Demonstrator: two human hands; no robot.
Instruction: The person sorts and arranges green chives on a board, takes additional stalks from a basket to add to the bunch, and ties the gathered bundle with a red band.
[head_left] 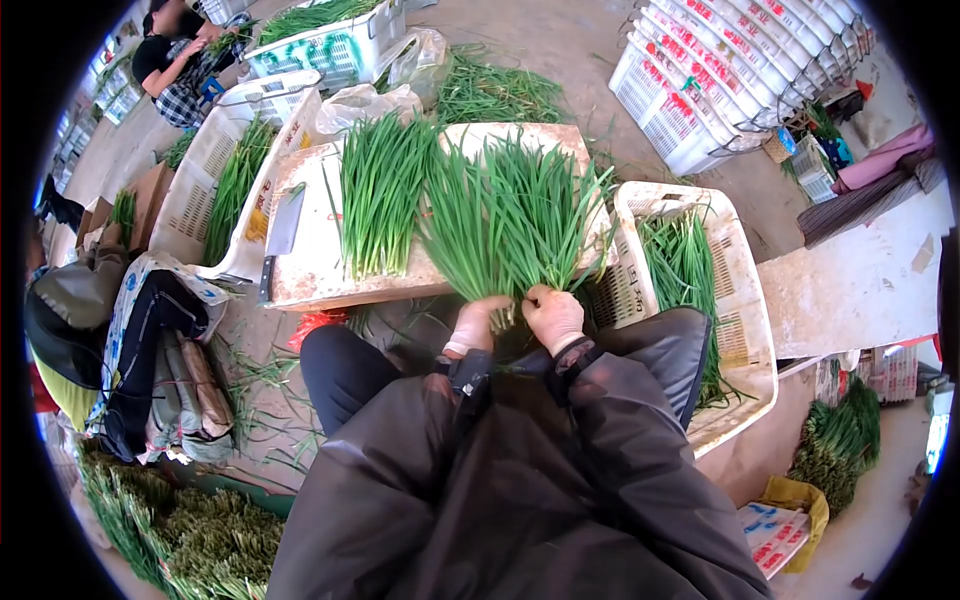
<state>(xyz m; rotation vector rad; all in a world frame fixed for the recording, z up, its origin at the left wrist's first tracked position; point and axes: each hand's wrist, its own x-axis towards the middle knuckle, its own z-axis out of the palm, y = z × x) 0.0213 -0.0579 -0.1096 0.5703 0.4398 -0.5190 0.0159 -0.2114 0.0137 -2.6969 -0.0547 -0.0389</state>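
My left hand [478, 322], in a pale glove, is closed round the stem ends of a bunch of green chives [465, 225]. Beside it my right hand [553, 318], gloved too, is closed at the lower ends of chives [540, 205] fanned over the board. The leaves point away from me across the worn white board [310, 275]. Another laid-out bundle of chives [380, 200] lies to the left, apart from my hands. A knife [283, 235] with a dark handle rests at the board's left edge.
A white crate [745, 300] holding chives stands at my right, another crate [185, 215] at the left. Stacked crates [700, 90] rise at the back right. Loose chives [500, 90] lie behind the board. Another person [165, 65] sits at the far left.
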